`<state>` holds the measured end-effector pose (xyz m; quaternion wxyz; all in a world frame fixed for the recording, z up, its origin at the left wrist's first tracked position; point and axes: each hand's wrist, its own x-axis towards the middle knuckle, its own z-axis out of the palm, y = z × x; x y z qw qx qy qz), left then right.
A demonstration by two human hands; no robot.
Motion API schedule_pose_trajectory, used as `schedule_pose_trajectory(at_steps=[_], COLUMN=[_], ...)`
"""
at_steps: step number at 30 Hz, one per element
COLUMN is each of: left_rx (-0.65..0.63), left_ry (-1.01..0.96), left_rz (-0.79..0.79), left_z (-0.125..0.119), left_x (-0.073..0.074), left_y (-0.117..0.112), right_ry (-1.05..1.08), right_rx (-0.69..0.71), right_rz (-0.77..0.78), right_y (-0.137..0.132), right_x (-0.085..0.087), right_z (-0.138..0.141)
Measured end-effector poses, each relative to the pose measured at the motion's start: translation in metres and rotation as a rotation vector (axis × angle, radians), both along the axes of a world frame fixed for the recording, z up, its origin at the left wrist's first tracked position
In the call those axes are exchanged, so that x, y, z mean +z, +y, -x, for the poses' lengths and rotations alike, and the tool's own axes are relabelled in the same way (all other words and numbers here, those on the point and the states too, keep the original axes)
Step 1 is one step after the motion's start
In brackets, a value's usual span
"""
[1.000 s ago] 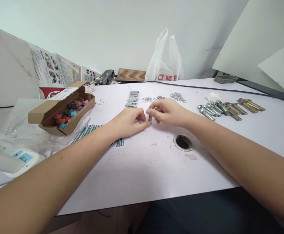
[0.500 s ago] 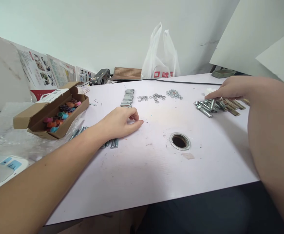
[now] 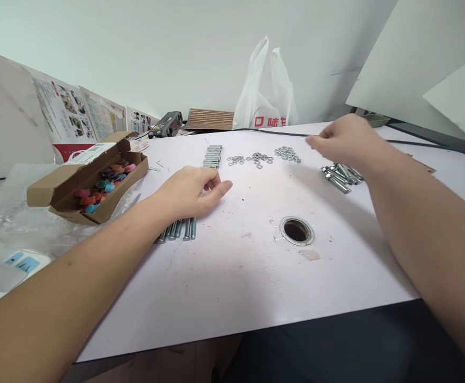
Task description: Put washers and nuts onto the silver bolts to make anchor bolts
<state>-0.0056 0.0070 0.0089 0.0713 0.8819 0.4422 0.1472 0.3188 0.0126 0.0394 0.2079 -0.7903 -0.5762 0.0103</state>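
Looked down on a broad white tabletop (image 3: 236, 287), scuffed and pierced by a round metal-ringed cable hole (image 3: 296, 231). Saw a thin white plastic carrier bag (image 3: 264, 101) at the back edge. Saw an open brown cardboard box (image 3: 52, 187) of small coloured plastic caps (image 3: 102, 187) at the left.

Found a row of long silver threaded steel bolts (image 3: 178, 230) lying side by side at the near left, partly under the left wrist. Judged them stiff, weighty for their size and ready to roll; best pinched mid-shank or at the head.

Found a heap of shorter silver bolts with fitted sleeves (image 3: 341, 175) at the right, just below the right forearm. Judged them hard and apt to tangle; easiest lifted singly by the shank.

Noted farther back a neat stack of short silver metal sleeves (image 3: 212, 157), a small pile of silver hex nuts (image 3: 287, 154) and a scatter of thin silver washers (image 3: 252, 158). Judged these light and slippery, calling for a fingertip pinch at the rim.

Had the left hand (image 3: 190, 190) palm down on the table, fingers loosely curled, forefinger stretched toward the middle, nothing visibly gripped.

Had the right hand (image 3: 344, 139) raised off the surface between nut pile and bolt heap, thumb and fingertips drawn together. Blurred there, so could not tell of anything pinched.
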Motion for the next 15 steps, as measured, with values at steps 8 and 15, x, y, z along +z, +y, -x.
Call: schedule_pose_trajectory(at_steps=[8, 15], left_rx=[0.188, 0.174], left_ry=[0.005, -0.064], left_rz=[-0.139, -0.087], left_z=[0.017, 0.015], left_x=[0.009, 0.006], left_y=[0.015, 0.013], right_ry=[0.265, 0.278], right_rx=[0.737, 0.746], right_rz=[0.208, 0.367], right_y=[-0.051, -0.061], right_x=[-0.032, -0.041], right_z=[0.157, 0.179])
